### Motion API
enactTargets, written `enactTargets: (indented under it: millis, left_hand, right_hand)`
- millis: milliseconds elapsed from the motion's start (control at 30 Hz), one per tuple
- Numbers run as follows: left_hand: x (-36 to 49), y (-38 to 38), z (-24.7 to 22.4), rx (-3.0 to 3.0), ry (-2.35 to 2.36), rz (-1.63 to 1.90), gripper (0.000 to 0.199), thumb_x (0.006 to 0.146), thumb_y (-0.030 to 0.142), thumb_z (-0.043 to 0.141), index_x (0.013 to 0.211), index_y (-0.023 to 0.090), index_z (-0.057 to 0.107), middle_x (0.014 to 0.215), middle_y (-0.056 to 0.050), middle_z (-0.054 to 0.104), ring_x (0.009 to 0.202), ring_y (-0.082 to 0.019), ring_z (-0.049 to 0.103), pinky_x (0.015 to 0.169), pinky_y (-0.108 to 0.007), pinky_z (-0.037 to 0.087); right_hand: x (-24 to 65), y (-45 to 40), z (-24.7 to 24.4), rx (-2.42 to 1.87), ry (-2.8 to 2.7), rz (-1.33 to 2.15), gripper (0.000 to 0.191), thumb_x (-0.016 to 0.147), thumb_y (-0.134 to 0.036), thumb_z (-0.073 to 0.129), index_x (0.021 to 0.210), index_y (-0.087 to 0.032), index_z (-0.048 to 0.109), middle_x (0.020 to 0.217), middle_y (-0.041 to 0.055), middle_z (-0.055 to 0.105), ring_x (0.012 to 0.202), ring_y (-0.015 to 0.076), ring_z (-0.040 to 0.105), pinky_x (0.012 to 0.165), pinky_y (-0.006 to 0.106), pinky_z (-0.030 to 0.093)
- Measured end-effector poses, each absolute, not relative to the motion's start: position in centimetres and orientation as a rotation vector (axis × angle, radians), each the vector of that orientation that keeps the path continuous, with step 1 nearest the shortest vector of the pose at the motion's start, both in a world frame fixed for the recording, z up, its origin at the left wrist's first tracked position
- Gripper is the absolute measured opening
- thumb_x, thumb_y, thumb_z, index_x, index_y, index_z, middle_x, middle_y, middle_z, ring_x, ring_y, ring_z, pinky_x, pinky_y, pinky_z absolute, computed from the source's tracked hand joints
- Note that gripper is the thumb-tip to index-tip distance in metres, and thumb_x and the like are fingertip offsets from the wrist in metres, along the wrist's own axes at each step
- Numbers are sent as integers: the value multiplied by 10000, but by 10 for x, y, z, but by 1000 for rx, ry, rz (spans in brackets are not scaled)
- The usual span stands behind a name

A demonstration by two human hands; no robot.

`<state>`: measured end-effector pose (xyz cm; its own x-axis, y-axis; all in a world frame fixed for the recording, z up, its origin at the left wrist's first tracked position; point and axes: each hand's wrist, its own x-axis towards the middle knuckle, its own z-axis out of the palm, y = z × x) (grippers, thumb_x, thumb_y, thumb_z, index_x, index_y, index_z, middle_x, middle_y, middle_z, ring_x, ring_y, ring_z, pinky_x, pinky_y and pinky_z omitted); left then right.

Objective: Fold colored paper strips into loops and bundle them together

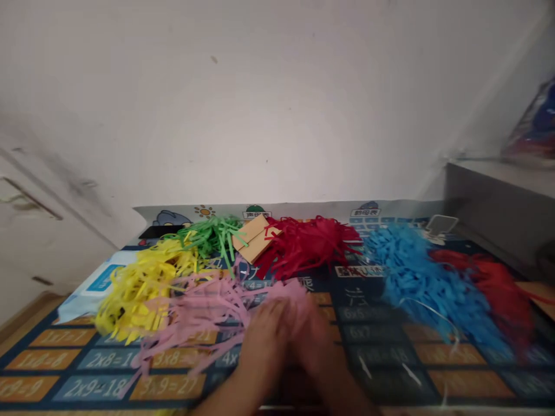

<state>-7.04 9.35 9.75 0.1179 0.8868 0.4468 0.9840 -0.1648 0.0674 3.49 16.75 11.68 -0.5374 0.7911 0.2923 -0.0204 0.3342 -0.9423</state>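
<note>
Near the front edge of the mat, my left hand (267,329) and my right hand (318,338) meet around a bunched piece of pink paper (292,292). My left fingers lie closed over it; motion blurs my right hand, which presses against the paper's other side. Cut pink paper strips (202,306) spread out to the left of my hands. Beyond them are yellow paper strips (139,289), green strips (214,234) and a heap of red strips (310,242). A folded tan cardboard piece (255,240) rests between the green and red heaps.
A dark mat (97,375) printed with multiplication sums covers the table. Blue strips (429,280) and another red bundle (498,289) lie at the right. A packet of wipes (97,283) sits at the left, and a white wall (277,115) rises behind.
</note>
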Motion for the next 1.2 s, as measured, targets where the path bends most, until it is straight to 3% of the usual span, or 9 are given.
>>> enactTargets:
  millis: [133, 200, 300, 400, 500, 700, 833, 933, 1200]
  left_hand:
    - [-39, 104, 69, -2454, -1967, -304, 550, 855, 93, 494, 1389, 225, 480, 1444, -149, 478, 1299, -322, 473, 1059, -488, 393]
    - [-30, 105, 65, -2550, -2026, -254, 536, 868, 129, 510, 1395, 220, 476, 1467, -173, 437, 1340, -351, 417, 1082, -527, 352]
    - [-23, 103, 68, -2627, -2071, -270, 485, 886, 188, 524, 1369, 225, 509, 1473, -176, 423, 1364, -360, 378, 1095, -551, 318]
    - [-18, 101, 73, -2649, -2067, -377, 493, 897, 227, 522, 1388, 204, 477, 1474, -149, 436, 1366, -312, 388, 1125, -492, 307]
    - [-20, 97, 70, -2601, -2113, -475, 475, 918, 177, 470, 1392, 152, 461, 1442, -147, 481, 1328, -259, 451, 1109, -406, 363]
    - [-72, 82, 67, -2508, -2044, -722, 334, 883, 96, 471, 1127, 214, 666, 1162, -80, 706, 1130, -219, 617, 993, -364, 450]
    - [-98, 91, 93, -2448, -2225, -789, 195, 907, 267, 522, 893, 243, 715, 912, -38, 751, 909, -216, 666, 887, -367, 415]
    - [-99, 108, 105, -2303, -2467, -590, 334, 902, 411, 525, 669, 218, 666, 699, -28, 711, 750, -211, 646, 803, -342, 381]
    - [-95, 132, 99, -2211, -2566, -393, 212, 852, 313, 539, 719, 219, 674, 678, -44, 709, 713, -234, 639, 802, -369, 321]
  right_hand:
    - [119, 216, 123, -943, -1667, 1005, 571, 990, -497, 143, 1247, -197, 556, 1070, 124, 685, 974, 253, 676, 794, 475, 557]
    - [163, 223, 128, -1168, -1647, 646, 503, 974, -487, 265, 1179, -180, 607, 1103, 149, 661, 1066, 287, 632, 859, 494, 520]
    - [193, 205, 122, -1207, -1651, 483, 454, 929, -453, 432, 1266, -172, 546, 1276, 176, 565, 1274, 333, 461, 1006, 549, 394]
    - [179, 173, 96, -940, -2144, 397, 508, 808, -336, 617, 1287, -188, 534, 1282, 140, 587, 1237, 336, 496, 1047, 558, 363]
    - [151, 161, 73, -818, -2546, 446, 441, 802, -153, 513, 1237, -179, 581, 1213, 118, 649, 1140, 281, 586, 1032, 523, 399]
    - [149, 186, 77, -843, -2619, 651, 320, 918, -154, 406, 1032, -241, 692, 1074, 57, 724, 1028, 232, 642, 979, 479, 405]
    - [144, 192, 93, -1026, -2554, 716, 256, 952, -242, 445, 931, -235, 700, 1024, 38, 723, 974, 213, 635, 911, 384, 417]
    - [127, 199, 99, -1218, -2562, 618, 242, 945, -243, 466, 875, -212, 696, 916, 38, 729, 863, 207, 648, 797, 324, 418]
    - [110, 215, 92, -1330, -2588, 494, 165, 891, -286, 562, 828, -204, 690, 782, 23, 714, 753, 208, 641, 739, 312, 349]
